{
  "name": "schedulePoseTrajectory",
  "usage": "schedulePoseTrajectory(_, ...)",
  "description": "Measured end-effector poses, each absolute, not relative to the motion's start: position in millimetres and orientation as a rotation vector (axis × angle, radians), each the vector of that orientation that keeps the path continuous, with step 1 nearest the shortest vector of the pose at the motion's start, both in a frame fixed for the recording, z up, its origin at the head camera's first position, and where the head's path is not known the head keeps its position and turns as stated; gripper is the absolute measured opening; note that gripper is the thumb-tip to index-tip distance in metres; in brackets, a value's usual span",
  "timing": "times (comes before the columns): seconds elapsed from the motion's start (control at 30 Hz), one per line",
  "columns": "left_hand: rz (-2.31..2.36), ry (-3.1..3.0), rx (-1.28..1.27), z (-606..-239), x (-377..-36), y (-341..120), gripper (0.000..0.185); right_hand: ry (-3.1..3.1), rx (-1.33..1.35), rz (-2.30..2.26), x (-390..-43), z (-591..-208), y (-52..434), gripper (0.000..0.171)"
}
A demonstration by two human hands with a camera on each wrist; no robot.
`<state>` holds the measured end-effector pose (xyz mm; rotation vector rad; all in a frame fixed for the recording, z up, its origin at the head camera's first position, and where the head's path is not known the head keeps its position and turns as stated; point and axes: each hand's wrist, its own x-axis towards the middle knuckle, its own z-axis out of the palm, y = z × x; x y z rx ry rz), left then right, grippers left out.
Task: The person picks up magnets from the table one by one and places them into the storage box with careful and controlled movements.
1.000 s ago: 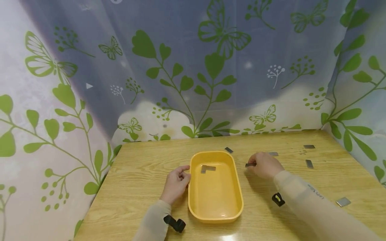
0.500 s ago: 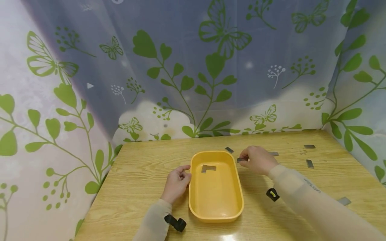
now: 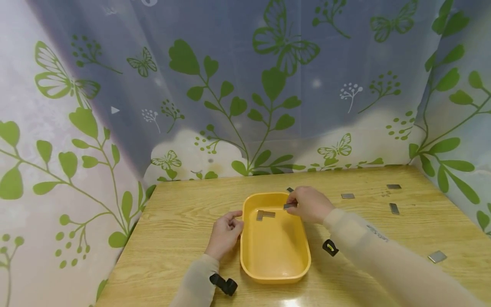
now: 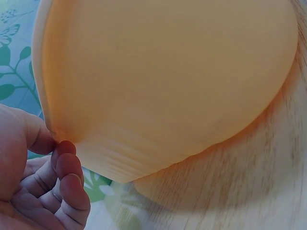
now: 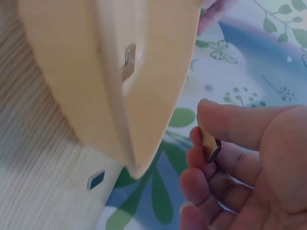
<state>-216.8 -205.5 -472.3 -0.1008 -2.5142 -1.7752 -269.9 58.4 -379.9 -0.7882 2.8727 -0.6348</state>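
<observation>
A yellow plastic tray [image 3: 275, 256] stands on the table, with two small flat grey rectangular pieces [image 3: 265, 214] lying in an L shape near its far end. At the tray's left rim is my left hand [image 3: 223, 233], its thumb and fingertips [image 4: 67, 152] at the edge in the left wrist view. My right hand [image 3: 311, 204] is over the tray's far right corner. Between thumb and fingers it pinches another small grey rectangular piece [image 3: 288, 206], seen nearly edge-on in the right wrist view [image 5: 211, 146].
Behind the right hand a grey piece [image 3: 290, 189] is partly covered. More such pieces lie on the right side of the wooden table [image 3: 184, 213]: one piece [image 3: 348, 196] close by, others farther right, and a wider one [image 3: 437, 256] nearer the front. Patterned cloth [image 3: 215, 106] hangs behind.
My right hand has moved left, carrying the pinched grey piece from the table beside the tray to over its far right corner. The left hand and tray have stayed in place.
</observation>
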Motion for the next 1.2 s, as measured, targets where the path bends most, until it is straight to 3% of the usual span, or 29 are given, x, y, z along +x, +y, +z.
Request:
schedulePoseTrajectory(0.2,-1.798,-2.514,-0.089,-470,-216,-205,0.036,2.866,-0.873,-0.595,-267,-379,41,0.015)
schedulePoseTrajectory(0.47,-1.765,-2.547,-0.104,-440,-200,-196,0.036,2.85,-0.904,-0.604,-264,-383,21,0.011)
schedulePoseTrajectory(1.0,-1.767,-2.526,-0.09,-471,-216,-205,0.035,2.786,-0.942,-0.623,-259,-396,-18,0.005)
schedulePoseTrajectory(1.2,-1.766,-2.546,-0.091,-440,-201,-197,0.035,2.751,-0.904,-0.619,-260,-401,-25,0.005)
